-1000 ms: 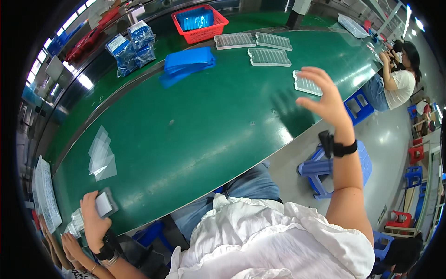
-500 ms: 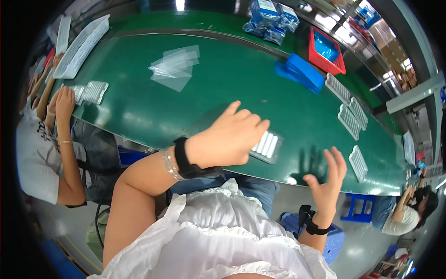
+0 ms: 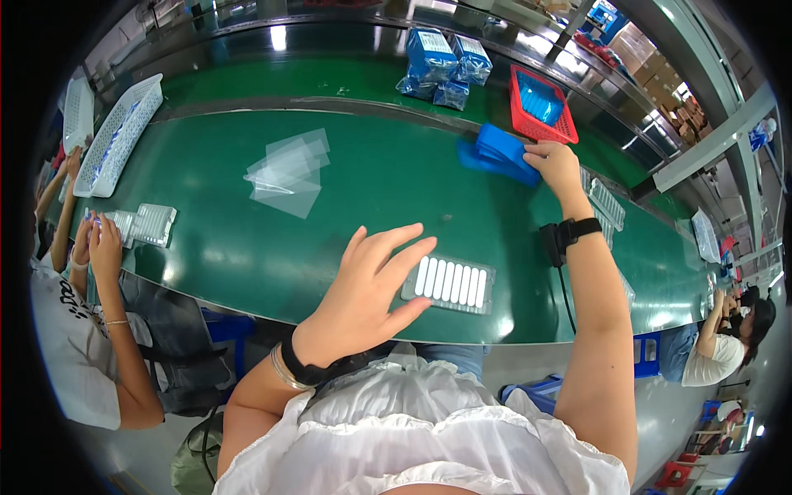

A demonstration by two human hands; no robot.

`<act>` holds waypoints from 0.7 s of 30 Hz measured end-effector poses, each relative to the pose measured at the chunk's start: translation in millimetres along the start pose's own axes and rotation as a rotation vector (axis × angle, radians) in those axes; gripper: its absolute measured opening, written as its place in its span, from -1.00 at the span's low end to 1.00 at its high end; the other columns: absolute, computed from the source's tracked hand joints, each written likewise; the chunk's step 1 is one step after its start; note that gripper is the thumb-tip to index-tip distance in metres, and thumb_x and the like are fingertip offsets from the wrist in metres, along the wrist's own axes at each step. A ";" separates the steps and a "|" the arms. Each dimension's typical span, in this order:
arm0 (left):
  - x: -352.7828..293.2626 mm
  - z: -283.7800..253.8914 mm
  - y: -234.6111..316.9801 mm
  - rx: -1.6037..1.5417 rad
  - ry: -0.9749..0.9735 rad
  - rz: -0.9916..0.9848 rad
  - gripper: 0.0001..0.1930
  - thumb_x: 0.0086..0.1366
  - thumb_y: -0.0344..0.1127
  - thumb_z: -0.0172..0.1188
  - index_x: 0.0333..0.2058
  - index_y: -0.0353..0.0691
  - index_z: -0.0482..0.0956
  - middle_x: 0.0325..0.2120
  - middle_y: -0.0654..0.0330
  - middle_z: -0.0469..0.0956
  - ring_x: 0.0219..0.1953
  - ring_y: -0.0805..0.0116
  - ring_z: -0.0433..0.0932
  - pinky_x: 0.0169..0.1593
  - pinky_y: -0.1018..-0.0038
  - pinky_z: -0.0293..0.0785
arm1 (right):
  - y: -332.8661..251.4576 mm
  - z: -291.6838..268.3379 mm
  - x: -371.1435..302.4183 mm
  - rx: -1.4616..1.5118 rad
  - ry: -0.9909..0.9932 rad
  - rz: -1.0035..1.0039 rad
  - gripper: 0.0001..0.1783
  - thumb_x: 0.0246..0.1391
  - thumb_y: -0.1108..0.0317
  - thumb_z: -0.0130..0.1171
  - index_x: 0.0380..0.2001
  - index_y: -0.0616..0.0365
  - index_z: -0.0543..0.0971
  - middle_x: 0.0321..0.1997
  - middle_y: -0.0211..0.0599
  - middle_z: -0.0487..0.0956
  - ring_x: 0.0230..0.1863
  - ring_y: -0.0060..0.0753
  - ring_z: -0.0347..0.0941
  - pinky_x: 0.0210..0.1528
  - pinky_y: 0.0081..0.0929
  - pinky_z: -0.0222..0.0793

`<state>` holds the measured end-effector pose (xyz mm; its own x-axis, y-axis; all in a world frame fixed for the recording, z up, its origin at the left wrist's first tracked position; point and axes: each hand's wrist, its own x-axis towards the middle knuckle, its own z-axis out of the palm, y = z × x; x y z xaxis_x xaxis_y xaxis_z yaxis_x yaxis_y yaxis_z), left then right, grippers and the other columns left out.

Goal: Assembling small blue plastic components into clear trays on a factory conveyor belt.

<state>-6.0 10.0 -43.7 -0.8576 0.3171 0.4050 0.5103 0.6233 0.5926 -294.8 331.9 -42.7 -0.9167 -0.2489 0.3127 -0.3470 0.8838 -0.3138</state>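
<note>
A clear plastic tray (image 3: 487, 280) filled with a row of several white sticks lies near the table's front edge. Just to its left, my left hand (image 3: 363, 289) hovers open, fingers spread and thumb close to the tray's edge. My right hand (image 3: 554, 169) reaches far out to the stack of flat blue sheets (image 3: 505, 152), its fingertips closed on the right end of the stack. How many sheets are between the fingers cannot be made out.
Clear thin sheets (image 3: 289, 177) lie fanned out at left centre. Beyond the blue stack stand a red basket (image 3: 544, 124) and blue wrapped packs (image 3: 433, 58). Ribbed trays (image 3: 609, 205) lie partly behind my right forearm. A co-worker's hands (image 3: 99, 239) work at far left near a white basket (image 3: 124, 136).
My right hand has swung from the near right out to the blue sheets and closed on their edge. The left hand has moved left off the tray and opened, uncovering the white sticks.
</note>
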 end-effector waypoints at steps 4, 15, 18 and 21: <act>-0.9 -5.5 -11.0 -0.037 0.116 0.012 -0.22 0.15 -0.27 0.49 0.32 -0.23 0.38 0.33 0.01 0.34 0.34 -0.02 0.34 0.43 0.01 0.16 | -0.7 3.4 -3.7 -0.053 0.127 -0.016 -0.72 -0.07 0.16 0.48 -0.22 -0.13 0.83 0.00 -0.30 0.73 0.02 -0.09 0.64 0.08 -0.20 0.53; 24.0 5.7 1.1 -0.717 0.338 -0.269 -0.60 0.15 -0.46 0.49 0.00 -0.26 0.67 -0.31 0.19 0.69 -0.31 0.38 0.67 -0.19 0.47 0.58 | -182.0 -46.7 -172.2 0.832 0.104 -0.199 -0.64 -0.01 0.52 0.48 -0.09 0.18 0.71 0.05 -0.13 0.68 -0.16 -0.34 0.64 -0.12 -0.53 0.56; 26.2 6.1 3.3 -0.456 0.398 -0.149 -0.75 0.13 -0.52 0.47 -0.19 -0.24 0.74 -0.38 0.16 0.68 -0.38 0.36 0.66 -0.31 0.48 0.55 | -170.1 -40.1 -176.9 1.239 -0.148 0.238 -0.64 0.08 0.57 0.45 -0.03 0.23 0.65 -0.10 -0.26 0.69 -0.17 -0.51 0.61 -0.10 -0.57 0.55; 22.6 7.8 0.6 -0.416 0.444 -0.050 -0.75 0.08 -0.56 0.46 -0.22 -0.23 0.74 -0.44 0.15 0.66 -0.42 0.31 0.64 -0.38 0.46 0.49 | -169.6 -29.7 -173.3 1.247 -0.125 0.209 -0.79 0.16 0.58 0.38 -0.13 0.29 0.64 -0.19 -0.34 0.67 -0.16 -0.55 0.59 -0.07 -0.59 0.52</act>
<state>-25.6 23.1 -39.6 -0.8177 -0.0894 0.5687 0.5296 0.2701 0.8041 -71.2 237.0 -17.0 -0.9650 -0.2460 0.0905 -0.0824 -0.0431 -0.9957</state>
